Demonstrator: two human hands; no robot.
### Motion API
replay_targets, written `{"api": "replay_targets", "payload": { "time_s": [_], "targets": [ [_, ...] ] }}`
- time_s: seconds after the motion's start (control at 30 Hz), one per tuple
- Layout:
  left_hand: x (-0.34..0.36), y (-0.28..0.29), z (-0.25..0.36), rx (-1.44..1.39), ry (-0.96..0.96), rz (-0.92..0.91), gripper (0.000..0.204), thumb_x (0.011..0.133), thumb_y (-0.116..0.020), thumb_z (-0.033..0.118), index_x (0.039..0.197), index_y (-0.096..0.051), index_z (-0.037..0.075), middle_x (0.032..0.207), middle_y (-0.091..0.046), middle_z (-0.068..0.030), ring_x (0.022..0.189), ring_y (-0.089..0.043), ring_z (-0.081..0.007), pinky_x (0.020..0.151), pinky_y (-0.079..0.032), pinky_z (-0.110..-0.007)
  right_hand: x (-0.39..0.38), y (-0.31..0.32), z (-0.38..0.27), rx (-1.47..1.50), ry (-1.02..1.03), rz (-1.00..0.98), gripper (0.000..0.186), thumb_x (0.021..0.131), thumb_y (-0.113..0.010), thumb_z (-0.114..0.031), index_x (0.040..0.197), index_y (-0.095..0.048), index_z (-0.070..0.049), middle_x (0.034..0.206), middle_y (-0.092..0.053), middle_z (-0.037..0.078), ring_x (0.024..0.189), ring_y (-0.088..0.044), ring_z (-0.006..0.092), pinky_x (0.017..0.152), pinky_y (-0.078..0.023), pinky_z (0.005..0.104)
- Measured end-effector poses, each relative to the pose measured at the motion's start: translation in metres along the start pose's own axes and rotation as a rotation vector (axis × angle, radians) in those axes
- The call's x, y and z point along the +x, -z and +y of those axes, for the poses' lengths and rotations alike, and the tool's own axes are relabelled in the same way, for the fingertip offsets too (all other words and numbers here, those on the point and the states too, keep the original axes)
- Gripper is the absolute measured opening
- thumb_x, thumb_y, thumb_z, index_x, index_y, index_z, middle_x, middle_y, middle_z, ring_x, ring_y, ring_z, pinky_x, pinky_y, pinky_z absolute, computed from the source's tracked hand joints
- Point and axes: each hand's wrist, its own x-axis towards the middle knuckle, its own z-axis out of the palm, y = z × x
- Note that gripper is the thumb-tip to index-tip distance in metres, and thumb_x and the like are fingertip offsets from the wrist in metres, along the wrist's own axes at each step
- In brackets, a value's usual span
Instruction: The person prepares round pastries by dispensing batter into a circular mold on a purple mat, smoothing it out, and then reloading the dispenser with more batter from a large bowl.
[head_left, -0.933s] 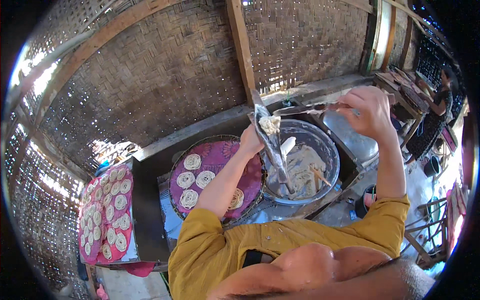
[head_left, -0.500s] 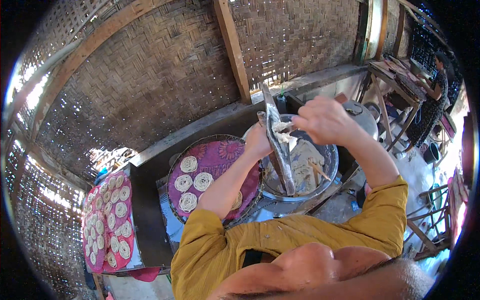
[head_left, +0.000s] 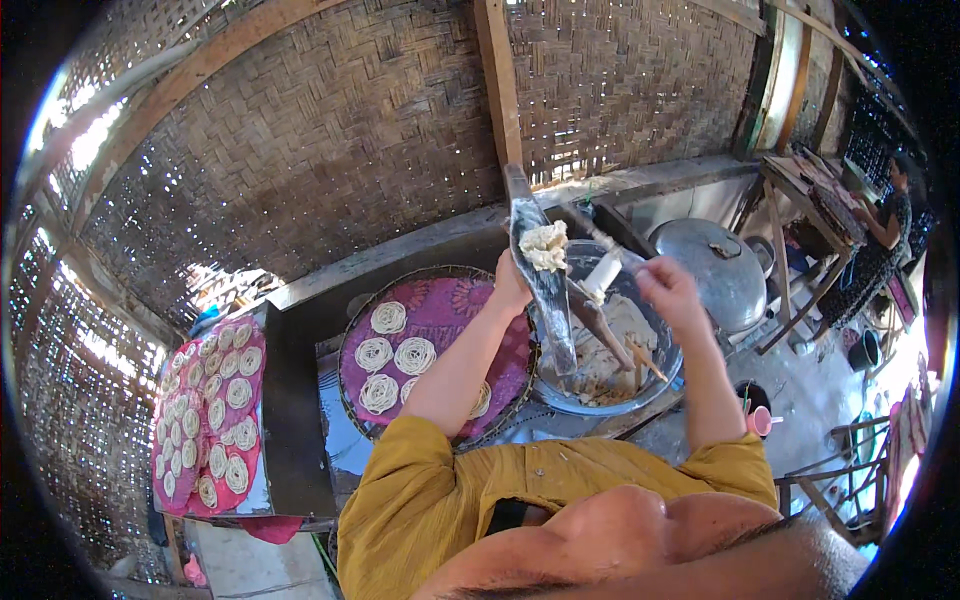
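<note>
Over the left side of the basin (head_left: 590, 407), my left hand (head_left: 512, 285) grips the wooden press (head_left: 553, 308) while my right hand (head_left: 670, 290) seems curled round a blurred stick-like tool (head_left: 622, 248), and the dough lump (head_left: 545, 247) atop the press could slide off should my grip tilt.

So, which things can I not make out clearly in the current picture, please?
In the head view:
Left hand: some fingers are behind the wooden board.
Right hand: its grip is lost in blur.
Noodle nests on the purple cloth: the left forearm hides part, preventing a full count.
Domed metal lid: it covers whatever is below.
Co-worker: too small and dark to tell the handwork.
</note>
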Motion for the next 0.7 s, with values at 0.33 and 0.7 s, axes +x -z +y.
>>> {"api": "replay_targets", "payload": {
  "time_s": [0.33,0.7],
  "targets": [
    [0.006,0.049,-0.004,0.781,-0.292,0.075,0.024,0.085,-0.041,0.013,0.100,-0.051,-0.003,0.091,-0.058,-0.0141,0.081,-0.059,-0.0227,0.071,-0.050,-0.036,-0.014,-0.009,0.002,-0.207,0.032,-0.087,0.022,0.070,-0.066,-0.019,0.083,-0.063,-0.002,0.068,-0.059,0.003,0.063,-0.052,0.0067,0.059,-0.042,0.0226],
    [0.006,0.042,-0.008,0.706,-0.130,0.137,0.033,0.069,-0.063,0.021,0.096,-0.055,0.004,0.092,-0.061,-0.0110,0.086,-0.058,-0.0246,0.074,-0.044,-0.032,-0.014,-0.028,-0.007,-0.775,0.689,0.359,0.020,0.061,-0.069,-0.010,0.079,-0.062,-0.006,0.066,-0.059,0.008,0.056,-0.057,0.0249,0.051,-0.044,0.0305]
  ]
}}
